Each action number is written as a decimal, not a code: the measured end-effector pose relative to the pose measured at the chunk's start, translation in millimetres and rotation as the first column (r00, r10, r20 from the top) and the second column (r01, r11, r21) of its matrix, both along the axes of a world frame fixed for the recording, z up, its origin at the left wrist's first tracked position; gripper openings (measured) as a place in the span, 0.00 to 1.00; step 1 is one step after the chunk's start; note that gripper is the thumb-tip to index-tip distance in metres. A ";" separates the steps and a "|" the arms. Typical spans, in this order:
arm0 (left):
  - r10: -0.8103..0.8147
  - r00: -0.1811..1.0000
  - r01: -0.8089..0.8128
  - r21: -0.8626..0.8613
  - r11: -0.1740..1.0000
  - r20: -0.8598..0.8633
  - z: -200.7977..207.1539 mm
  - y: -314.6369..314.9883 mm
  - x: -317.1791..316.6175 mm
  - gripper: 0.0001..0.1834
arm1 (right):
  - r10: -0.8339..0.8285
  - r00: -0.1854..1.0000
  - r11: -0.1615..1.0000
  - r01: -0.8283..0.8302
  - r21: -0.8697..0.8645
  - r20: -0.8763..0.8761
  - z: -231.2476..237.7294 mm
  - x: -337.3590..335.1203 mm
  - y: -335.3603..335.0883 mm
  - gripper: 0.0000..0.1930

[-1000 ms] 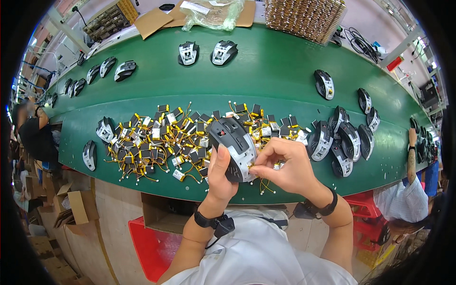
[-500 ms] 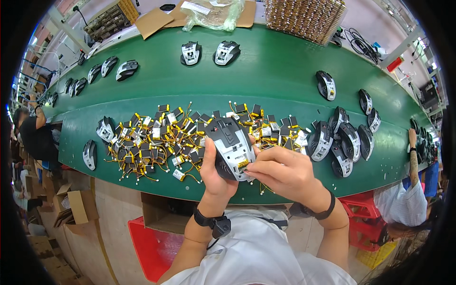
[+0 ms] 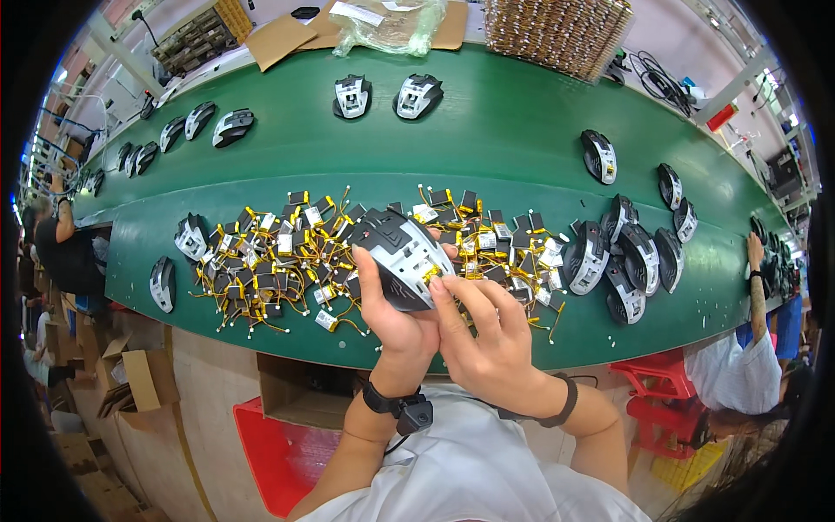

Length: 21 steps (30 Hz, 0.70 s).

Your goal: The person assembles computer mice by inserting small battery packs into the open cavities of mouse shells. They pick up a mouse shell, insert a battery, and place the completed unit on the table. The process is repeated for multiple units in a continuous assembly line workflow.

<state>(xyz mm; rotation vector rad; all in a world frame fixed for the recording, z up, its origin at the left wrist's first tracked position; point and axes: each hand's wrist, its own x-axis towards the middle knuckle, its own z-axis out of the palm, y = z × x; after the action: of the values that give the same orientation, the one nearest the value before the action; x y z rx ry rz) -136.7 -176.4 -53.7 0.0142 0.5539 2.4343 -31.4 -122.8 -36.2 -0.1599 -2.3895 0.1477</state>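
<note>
My left hand (image 3: 393,329) is wrapped around a black and silver computer mouse (image 3: 387,235) with an open slot in its shell, held tilted above the bench. A yellow-ended piece (image 3: 430,273), probably a small battery, shows in the slot. Closed around the mouse's near edge, my right hand (image 3: 489,339) has its index fingertip against that yellow end; the thumb is partly hidden below. Behind the mouse, a wide heap of small battery packs (image 3: 270,270) with yellow ends and thin wires covers the bench.
On the green bench (image 3: 487,130), a cluster of similar mice (image 3: 639,257) lies at right, and more stand at left and far back. A partitioned tray (image 3: 557,35) is at the back. Red crates (image 3: 261,452) sit below. Other people work at both sides.
The mouse has tilted and shifted slightly left and up in my left hand. My right hand has moved left and turned, its fingers now more upright against the mouse's near end.
</note>
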 end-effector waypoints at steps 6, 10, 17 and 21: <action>-0.015 0.992 0.023 0.062 0.998 -0.126 -0.7 -4.6 5.1 0.37 | 0.056 0.996 0.996 -0.061 -0.070 -0.076 -2.7 12.2 -1.8 0.25; -0.069 0.989 0.074 0.037 0.997 -0.131 3.0 -4.0 11.4 0.36 | 0.054 0.980 0.990 -0.077 -0.115 -0.190 -4.7 11.9 4.9 0.26; -0.089 0.995 0.093 0.074 0.993 -0.055 -0.1 -4.6 16.8 0.37 | 0.060 0.982 0.977 -0.094 -0.190 -0.178 -2.1 10.7 3.1 0.23; -0.094 0.988 0.101 0.051 0.994 -0.126 2.4 -7.0 13.9 0.37 | 0.100 0.969 0.936 -0.169 -0.308 -0.227 -3.9 17.8 5.6 0.26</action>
<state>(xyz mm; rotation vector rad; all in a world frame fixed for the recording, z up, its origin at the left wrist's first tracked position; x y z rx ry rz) -122.8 -183.5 -51.3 0.2123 0.5256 2.3639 -13.6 -117.1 -40.1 -0.1264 -2.1504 0.5978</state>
